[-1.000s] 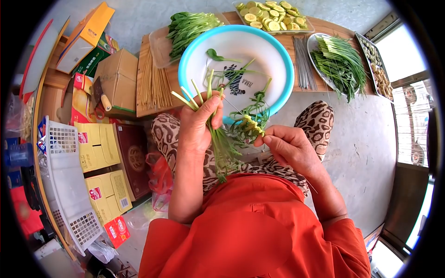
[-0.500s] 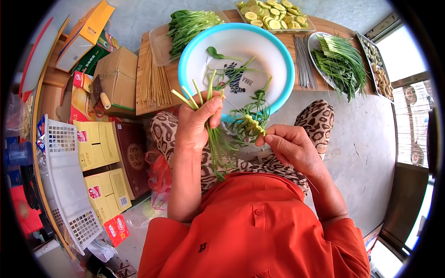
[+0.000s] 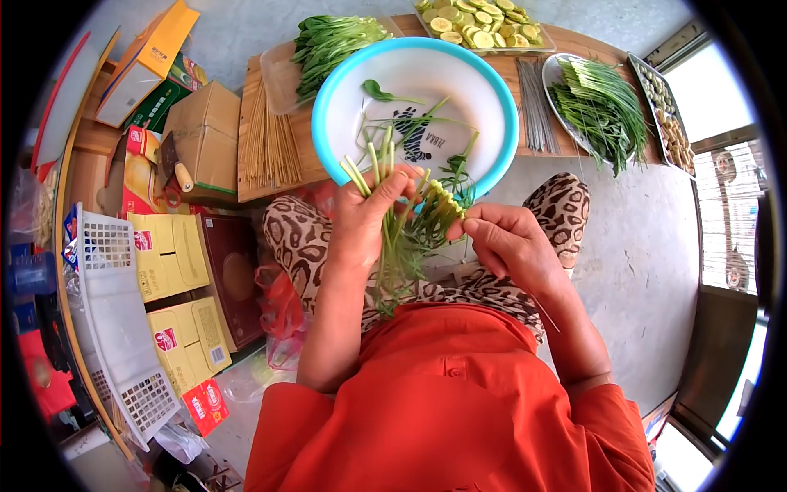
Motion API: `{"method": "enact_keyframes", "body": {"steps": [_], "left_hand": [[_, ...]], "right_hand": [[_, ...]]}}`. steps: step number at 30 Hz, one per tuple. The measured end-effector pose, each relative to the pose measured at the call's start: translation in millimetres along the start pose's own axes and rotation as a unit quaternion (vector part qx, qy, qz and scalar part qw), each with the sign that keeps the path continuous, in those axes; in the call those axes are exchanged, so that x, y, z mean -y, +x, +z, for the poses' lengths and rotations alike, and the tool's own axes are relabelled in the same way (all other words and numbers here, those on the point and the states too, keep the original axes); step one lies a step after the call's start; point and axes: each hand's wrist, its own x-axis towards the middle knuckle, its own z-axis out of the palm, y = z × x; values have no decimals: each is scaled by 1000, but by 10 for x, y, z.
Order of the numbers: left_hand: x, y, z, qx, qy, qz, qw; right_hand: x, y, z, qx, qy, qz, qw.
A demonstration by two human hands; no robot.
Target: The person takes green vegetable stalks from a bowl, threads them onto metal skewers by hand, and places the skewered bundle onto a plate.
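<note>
1. The left hand [image 3: 361, 221] closes its fingers around loose green stems [image 3: 392, 254], cut ends towards eleven o'clock, leafy ends hanging towards six.
2. The right hand [image 3: 512, 242], at three o'clock from it, pinches thumb and forefinger narrowly at the threaded greens [image 3: 443, 201]; a thin skewer [image 3: 547, 316] shows beside that wrist.
3. Twelve o'clock from the hands, the blue-rimmed basin [image 3: 414, 44] holds a few loose sprigs.
4. On the wooden table [image 3: 316, 156], thin sticks [image 3: 270, 148] lie at ten o'clock, leafy greens [image 3: 336, 45] at eleven, sliced rounds [image 3: 484, 25] just past twelve, grey skewers [image 3: 537, 107] at one, and a plate [image 3: 554, 88] of long greens at two.
</note>
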Motion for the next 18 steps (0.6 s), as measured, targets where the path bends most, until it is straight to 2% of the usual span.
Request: {"method": "enact_keyframes", "body": {"steps": [2, 3, 6, 8, 10, 14, 16, 18], "left_hand": [[115, 92, -127, -41, 67, 85, 993], [130, 116, -200, -24, 97, 99, 990], [52, 89, -156, -44, 17, 72, 996], [12, 79, -122, -25, 44, 61, 997], [26, 79, -77, -58, 17, 68, 996], [42, 82, -82, -48, 3, 67, 997], [108, 96, -110, -38, 28, 116, 992], [115, 94, -167, -30, 35, 98, 994]], "right_hand": [[-36, 6, -11, 1, 8, -3, 1000], [-60, 6, -12, -8, 10, -9, 1000], [-39, -24, -39, -13, 20, -4, 1000], [-39, -27, -41, -8, 28, 7, 1000], [-70, -11, -23, -21, 15, -6, 1000], [-61, -10, -10, -17, 6, -7, 1000], [-65, -16, -17, -6, 6, 4, 1000], [-66, -16, -7, -4, 5, 2, 1000]]}}
